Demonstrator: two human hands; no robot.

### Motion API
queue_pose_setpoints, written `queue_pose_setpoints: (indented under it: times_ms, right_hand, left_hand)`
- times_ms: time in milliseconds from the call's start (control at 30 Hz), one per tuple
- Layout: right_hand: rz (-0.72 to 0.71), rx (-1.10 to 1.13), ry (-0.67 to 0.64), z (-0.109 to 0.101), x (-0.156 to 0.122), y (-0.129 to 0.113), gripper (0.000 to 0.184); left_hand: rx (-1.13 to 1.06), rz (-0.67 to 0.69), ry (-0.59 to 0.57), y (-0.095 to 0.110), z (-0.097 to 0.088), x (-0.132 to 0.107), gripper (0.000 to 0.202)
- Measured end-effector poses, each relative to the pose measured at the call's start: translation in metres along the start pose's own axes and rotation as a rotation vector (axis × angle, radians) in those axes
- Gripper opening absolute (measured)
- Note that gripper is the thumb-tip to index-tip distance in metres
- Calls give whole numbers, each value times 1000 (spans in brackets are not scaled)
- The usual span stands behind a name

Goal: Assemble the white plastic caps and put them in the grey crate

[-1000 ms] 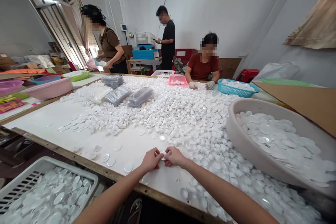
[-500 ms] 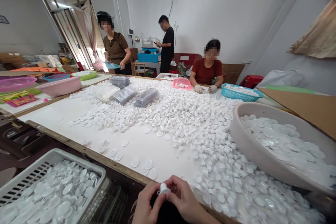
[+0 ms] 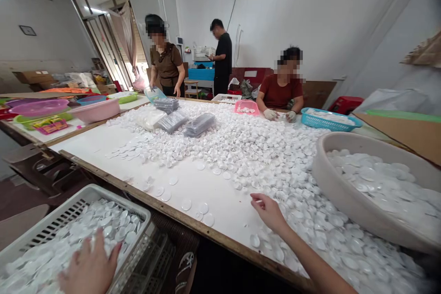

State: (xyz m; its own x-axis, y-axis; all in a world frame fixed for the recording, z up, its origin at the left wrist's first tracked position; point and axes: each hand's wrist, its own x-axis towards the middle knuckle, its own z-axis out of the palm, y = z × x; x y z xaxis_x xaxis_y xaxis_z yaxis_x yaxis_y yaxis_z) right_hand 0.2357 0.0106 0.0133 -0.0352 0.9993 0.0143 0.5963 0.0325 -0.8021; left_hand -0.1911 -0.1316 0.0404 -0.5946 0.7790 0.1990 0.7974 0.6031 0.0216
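Left hand (image 3: 90,268) is down in the grey crate (image 3: 48,224) just off the table's (image 3: 206,202) near-left edge, fingers spread flat over the white discs (image 3: 110,220) lying face-up in there. Right hand (image 3: 268,211) sits on the table at the near edge of the cap pile (image 3: 262,151), fingers loosely curled; can't tell if it's pinching one. Big beige basin (image 3: 341,202) is just right of it.

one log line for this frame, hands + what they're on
left hand: open, over discs in white basket | right hand: on table, fingers at loose white caps | beige basin: beside right hand
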Motion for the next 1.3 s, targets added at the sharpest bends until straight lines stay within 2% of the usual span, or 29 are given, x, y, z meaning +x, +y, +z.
queue_pose_setpoints:
  times_ms: [33, 100, 133, 233, 300, 467, 533, 600, 700, 800, 900, 1000, 1133, 1300]
  right_hand:
    - [2, -64, 47, 0, 8, 7, 29]
    - [-35, -197, 110, 5, 22, 13, 31]
    - [-56, -261, 133, 8, 28, 12, 31]
    - [-64, -413, 147, 16, 38, 2, 28]
    - [-56, -453, 106, 17, 36, -5, 23]
    - [-185, -338, -38, 25, 2, -19, 18]
    - [-215, -284, -114, 34, -13, -22, 17]
    - [-190, -216, -151, 40, -23, -23, 24]
    - [-74, -26, -140, 36, -25, -21, 39]
    - [141, 202, -229, 24, -21, -15, 31]
    - [308, 371, -424, 20, -21, -10, 28]
    - [316, 462, -557, 27, -24, -6, 28]
    - [365, 469, -624, 39, -20, -8, 33]
    - [479, 554, -672, 43, -11, -11, 26]
  left_hand:
    - [-47, 134, -29, 16, 2, 1, 53]
    - [-186, 389, -125, 63, 3, 4, 45]
    - [-234, 455, -167, 88, 5, 6, 41]
    - [-223, 490, -248, 150, 14, 18, 35]
    - [-193, 502, -306, 170, 23, 25, 30]
    - [-284, 506, -358, 172, 36, 36, 25]
    - [-375, 517, -357, 173, 32, 35, 18]
    - [-554, 546, -394, 181, 24, 28, 13]
    - [-939, 542, -596, 202, 14, 6, 21]
    - [-1159, 478, -878, 228, 15, -20, 31]
    - [-1110, 463, -1029, 245, 22, -38, 31]
    - [-994, 503, -1080, 251, 31, -45, 28]
    - [-878, 514, -1035, 251, 41, -45, 31]
    - [-841, 475, -1198, 255, 45, -39, 41]
